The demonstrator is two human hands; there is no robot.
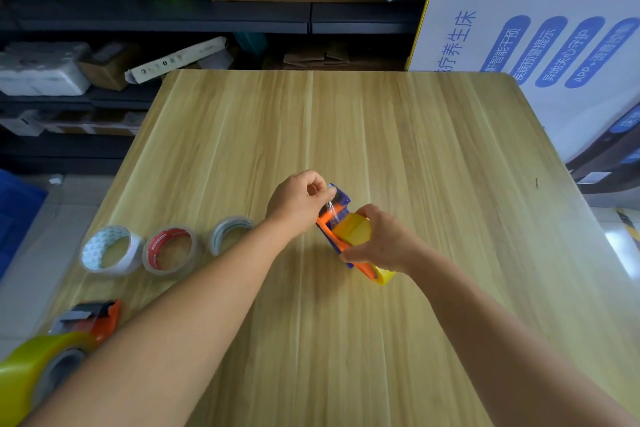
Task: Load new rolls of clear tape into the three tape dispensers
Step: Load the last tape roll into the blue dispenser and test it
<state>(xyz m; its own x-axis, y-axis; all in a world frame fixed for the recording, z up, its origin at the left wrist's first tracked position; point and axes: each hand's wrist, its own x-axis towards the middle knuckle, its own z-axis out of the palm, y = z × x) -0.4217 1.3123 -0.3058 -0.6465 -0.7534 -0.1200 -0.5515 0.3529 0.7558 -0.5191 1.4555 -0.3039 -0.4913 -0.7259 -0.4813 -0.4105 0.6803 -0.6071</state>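
An orange and blue tape dispenser (335, 218) with a yellowish tape roll (353, 229) in it lies at the middle of the wooden table (381, 135). My right hand (381, 239) grips the dispenser around the roll. My left hand (299, 203) pinches the loose clear tape end (329, 208) at the dispenser's blue front. Three tape rolls lie in a row at the left: a white one (110, 250), a red-cored one (171, 250) and a pale one (230, 234), partly behind my left forearm. A second orange dispenser (91, 321) with a yellow roll (38, 367) sits at the near left corner.
Dark shelves (156, 14) with boxes and bags stand beyond the table's far edge. A white printed board (540, 45) leans at the right. A blue bin (17, 204) is on the floor at the left.
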